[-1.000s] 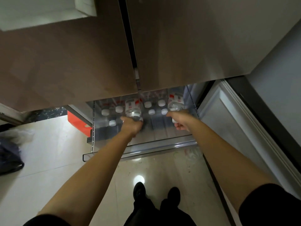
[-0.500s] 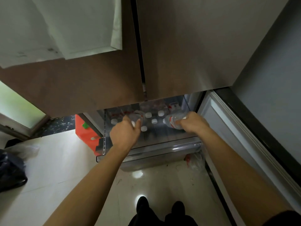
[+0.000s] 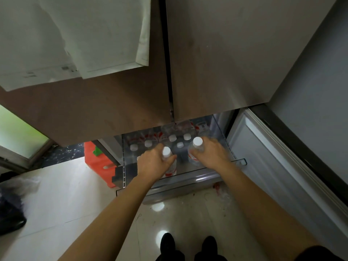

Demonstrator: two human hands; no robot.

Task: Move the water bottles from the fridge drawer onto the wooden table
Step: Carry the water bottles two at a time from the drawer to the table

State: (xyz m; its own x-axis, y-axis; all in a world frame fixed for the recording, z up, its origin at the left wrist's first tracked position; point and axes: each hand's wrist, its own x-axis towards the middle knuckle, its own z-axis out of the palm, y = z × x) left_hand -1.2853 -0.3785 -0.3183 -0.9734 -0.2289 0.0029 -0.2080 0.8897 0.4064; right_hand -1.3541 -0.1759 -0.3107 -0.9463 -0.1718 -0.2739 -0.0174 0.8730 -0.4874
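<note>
The fridge drawer [image 3: 169, 187] stands pulled out below the closed upper doors. Inside it, several clear water bottles with white caps and red labels [image 3: 148, 143] stand upright at the back. My left hand [image 3: 152, 163] grips one bottle [image 3: 170, 166] upright, its cap above my fingers. My right hand [image 3: 211, 153] grips a second bottle [image 3: 195, 151], also upright, cap on top. Both held bottles are above the drawer's front half. The wooden table is not in view.
The open lower door panel [image 3: 278, 166] runs along the right side. A red plastic object [image 3: 98, 162] sits left of the drawer. A dark bag [image 3: 9, 211] lies on the pale tiled floor at the far left. My feet [image 3: 188, 245] stand just before the drawer.
Both hands have lifted their bottles up from among the others and turned them upright. The camera view has risen, showing more of the upper doors.
</note>
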